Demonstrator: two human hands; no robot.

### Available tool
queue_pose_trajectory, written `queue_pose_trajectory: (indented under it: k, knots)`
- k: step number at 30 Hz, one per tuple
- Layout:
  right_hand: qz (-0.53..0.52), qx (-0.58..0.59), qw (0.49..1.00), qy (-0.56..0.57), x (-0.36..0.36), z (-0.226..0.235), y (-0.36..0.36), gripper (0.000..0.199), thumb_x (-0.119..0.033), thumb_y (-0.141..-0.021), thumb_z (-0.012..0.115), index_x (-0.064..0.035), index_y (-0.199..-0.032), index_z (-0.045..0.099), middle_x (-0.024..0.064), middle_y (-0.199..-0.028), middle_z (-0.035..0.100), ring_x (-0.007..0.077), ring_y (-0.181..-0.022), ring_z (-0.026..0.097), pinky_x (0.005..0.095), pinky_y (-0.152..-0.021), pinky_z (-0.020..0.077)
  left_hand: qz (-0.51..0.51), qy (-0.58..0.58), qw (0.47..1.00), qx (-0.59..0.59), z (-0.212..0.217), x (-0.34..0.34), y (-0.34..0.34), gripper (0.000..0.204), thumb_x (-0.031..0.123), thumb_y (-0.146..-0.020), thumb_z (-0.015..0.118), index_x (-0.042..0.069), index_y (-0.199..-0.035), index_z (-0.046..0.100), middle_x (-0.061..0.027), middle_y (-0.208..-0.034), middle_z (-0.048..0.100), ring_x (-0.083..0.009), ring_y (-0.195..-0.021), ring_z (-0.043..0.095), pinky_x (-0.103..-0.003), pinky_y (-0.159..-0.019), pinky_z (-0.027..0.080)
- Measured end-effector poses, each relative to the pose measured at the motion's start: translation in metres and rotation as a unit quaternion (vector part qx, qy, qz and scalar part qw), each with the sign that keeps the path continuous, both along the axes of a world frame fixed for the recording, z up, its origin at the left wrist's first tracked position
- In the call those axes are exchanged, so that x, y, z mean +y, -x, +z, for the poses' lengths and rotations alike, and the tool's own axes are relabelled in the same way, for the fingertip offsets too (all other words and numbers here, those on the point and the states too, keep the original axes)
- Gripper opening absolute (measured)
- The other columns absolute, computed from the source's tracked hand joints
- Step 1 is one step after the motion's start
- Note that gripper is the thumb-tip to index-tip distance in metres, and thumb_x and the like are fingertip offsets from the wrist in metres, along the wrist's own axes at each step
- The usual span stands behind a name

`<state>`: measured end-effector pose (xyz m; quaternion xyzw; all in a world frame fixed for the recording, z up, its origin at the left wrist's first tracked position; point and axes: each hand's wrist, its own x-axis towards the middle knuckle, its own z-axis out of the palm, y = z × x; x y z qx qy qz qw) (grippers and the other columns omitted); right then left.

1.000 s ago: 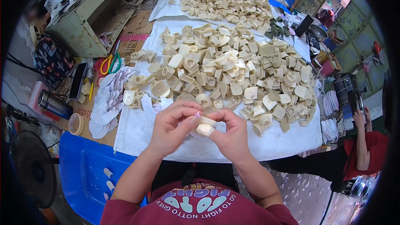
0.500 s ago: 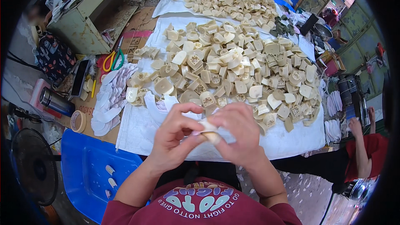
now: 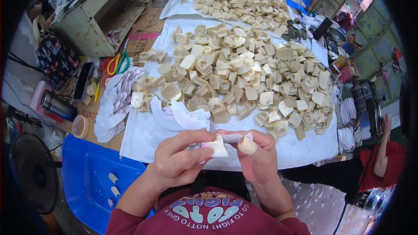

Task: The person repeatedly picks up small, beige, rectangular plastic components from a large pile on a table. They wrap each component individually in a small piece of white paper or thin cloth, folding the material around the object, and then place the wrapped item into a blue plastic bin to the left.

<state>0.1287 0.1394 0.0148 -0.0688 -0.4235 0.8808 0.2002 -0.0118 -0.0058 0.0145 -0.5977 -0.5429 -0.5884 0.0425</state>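
Observation:
A cream plastic shoe heel (image 3: 217, 147) is pinched in my left hand (image 3: 183, 156), with a pinkish patch at its side by the fingertips. From the heel a thin whitish strip (image 3: 233, 138) stretches across to my right hand (image 3: 257, 152), whose thumb and fingers grip its other end. Beige tape or a cover wraps the tip of my right thumb. Just beyond my hands lie curved white cut pieces (image 3: 180, 115) on the white cloth (image 3: 300, 154). A large heap of similar cream heels (image 3: 244, 67) spreads behind them.
At the left lie more white cut pieces (image 3: 114, 104), scissors (image 3: 118, 63), a tape roll (image 3: 81, 126), a flask (image 3: 58, 105) and a phone (image 3: 83, 81). A blue tub (image 3: 87, 165) holding several pieces stands low left, beside a fan (image 3: 35, 172). Another person (image 3: 379, 165) is at the right.
My hands have moved slightly apart and lower. The heel has turned and shows more plainly, and the strip now stretches between both hands.

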Motion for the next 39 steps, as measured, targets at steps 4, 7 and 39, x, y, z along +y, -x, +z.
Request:
queue_pose_trajectory:
  k: [4,7,39]
  knots:
    - [-0.054,-0.07,0.99,-0.109,-0.01,0.005,0.005,0.025,-0.006,-0.09,0.059,0.0044,-0.112,0.064,0.021,-0.116,0.064,0.0276,-0.114,0.059,0.0371,-0.102,0.0402,0.056,0.009,0.998,0.034,-0.003,0.009,-0.002,0.026,-0.01,-0.067,0.068,0.0,-0.091,0.063,-0.0191,-0.099,0.063,-0.0292,-0.078,0.066,-0.033,-0.062,0.054]
    - [-0.083,-0.104,0.957,-0.256,-0.015,0.008,0.009,0.028,-0.005,-0.09,0.058,0.0042,-0.116,0.062,0.0197,-0.119,0.063,0.0253,-0.114,0.059,0.035,-0.1,0.0422,0.09,0.014,0.995,0.038,-0.008,0.013,-0.003,0.026,-0.011,-0.067,0.067,-0.001,-0.09,0.062,-0.0188,-0.097,0.062,-0.0281,-0.076,0.066,-0.032,-0.061,0.054]
    - [-0.11,-0.04,0.807,-0.579,0.024,-0.016,0.032,0.01,-0.007,-0.08,0.068,-0.0088,-0.09,0.068,0.0076,-0.109,0.067,0.0331,-0.124,0.047,0.0451,-0.103,0.0363,0.078,0.144,0.959,-0.229,-0.023,0.023,-0.011,0.013,-0.004,-0.081,0.065,0.0,-0.091,0.057,-0.0127,-0.107,0.054,-0.0117,-0.072,0.06,-0.024,-0.057,0.049]
